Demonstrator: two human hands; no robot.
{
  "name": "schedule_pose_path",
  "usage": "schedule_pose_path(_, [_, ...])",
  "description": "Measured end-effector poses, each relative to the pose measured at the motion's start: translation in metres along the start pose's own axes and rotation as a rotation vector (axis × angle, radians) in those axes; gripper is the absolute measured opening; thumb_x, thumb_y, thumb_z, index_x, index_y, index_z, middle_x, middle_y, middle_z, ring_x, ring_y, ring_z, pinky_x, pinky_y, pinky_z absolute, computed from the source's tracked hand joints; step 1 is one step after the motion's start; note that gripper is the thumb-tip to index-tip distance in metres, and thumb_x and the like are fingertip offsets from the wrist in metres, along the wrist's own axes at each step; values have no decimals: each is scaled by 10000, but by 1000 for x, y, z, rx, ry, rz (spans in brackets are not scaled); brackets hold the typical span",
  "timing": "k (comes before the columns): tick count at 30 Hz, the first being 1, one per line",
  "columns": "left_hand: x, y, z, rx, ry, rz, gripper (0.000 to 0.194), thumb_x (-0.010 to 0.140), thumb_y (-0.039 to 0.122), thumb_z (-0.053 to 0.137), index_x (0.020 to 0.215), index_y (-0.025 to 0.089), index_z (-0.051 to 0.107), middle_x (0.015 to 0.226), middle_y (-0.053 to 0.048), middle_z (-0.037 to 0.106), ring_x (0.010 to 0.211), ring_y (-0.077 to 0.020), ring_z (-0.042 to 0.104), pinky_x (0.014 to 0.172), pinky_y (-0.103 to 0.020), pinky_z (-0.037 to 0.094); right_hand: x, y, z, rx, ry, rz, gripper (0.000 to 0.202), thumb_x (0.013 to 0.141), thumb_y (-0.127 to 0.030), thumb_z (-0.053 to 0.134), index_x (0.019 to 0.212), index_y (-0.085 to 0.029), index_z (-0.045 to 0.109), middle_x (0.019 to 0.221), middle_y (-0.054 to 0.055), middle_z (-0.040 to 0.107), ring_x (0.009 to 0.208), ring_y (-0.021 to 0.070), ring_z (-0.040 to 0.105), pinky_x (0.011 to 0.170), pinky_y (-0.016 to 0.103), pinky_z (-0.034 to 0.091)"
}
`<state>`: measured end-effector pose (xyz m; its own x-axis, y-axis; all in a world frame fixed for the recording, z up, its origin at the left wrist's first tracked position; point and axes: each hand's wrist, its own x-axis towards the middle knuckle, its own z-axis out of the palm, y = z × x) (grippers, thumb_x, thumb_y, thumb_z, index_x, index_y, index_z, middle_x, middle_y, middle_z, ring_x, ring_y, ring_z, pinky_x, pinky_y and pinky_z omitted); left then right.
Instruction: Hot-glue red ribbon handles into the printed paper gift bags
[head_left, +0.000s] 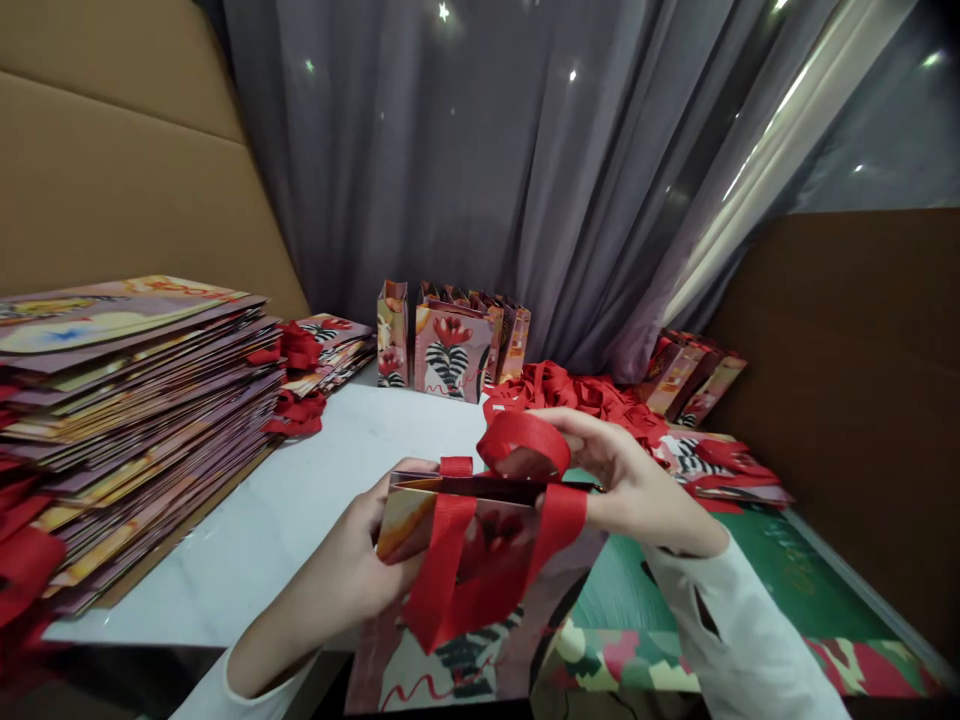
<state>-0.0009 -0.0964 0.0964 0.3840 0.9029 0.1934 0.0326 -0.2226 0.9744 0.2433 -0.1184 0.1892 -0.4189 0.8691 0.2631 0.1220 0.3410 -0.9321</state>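
A patterned paper bag [480, 600] with a flower and zebra-stripe print stands upright in front of me, its top slightly parted. My left hand [360, 560] grips the bag's left side near the top edge. My right hand [622, 480] is at the top right corner, its fingers around the edge and the red ribbon. One red ribbon handle [450, 570] hangs in a loop down the front. Another red ribbon loop [525, 440] rises above the opening beside my right fingers.
Tall stack of flat bags [150, 400] at left. Standing bags [454, 350] at the back by a grey curtain [450, 150]. Red ribbon pile [585, 395] behind my right hand. More bags [690, 380] and a green board [780, 570] at right. White table [300, 520] beneath.
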Motion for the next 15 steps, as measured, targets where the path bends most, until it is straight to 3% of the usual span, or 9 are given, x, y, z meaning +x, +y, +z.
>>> schedule_pose_path(3, [1,3,1,8,-40,19,514,708,236,751,1164,221,514,1100,-56,671,922,-219,681,794,-280,556,8,-20,6,20,106,-20,302,772,-235,715,1062,-187,644,940,41,706,802,149,670,734,264,545])
schedule_pose_path(7, [-2,9,3,64,-49,63,538,709,253,753,1184,227,503,1080,-45,680,947,-221,678,825,-284,546,14,-40,4,99,423,-200,217,772,-297,701,972,-227,657,841,6,690,705,138,649,627,251,544])
schedule_pose_path(10, [-7,10,5,172,-4,111,536,703,241,750,1179,240,504,1076,-31,679,946,-205,677,795,-241,544,19,-55,-4,223,637,-331,182,740,-256,710,911,-262,647,811,-18,661,667,125,611,586,235,536])
schedule_pose_path(15, [-12,12,9,297,20,204,431,736,237,708,1139,226,555,1072,-30,677,877,-184,688,755,-221,545,20,-72,-5,485,793,-408,163,740,-115,630,825,-244,579,724,-51,583,611,86,559,578,194,512])
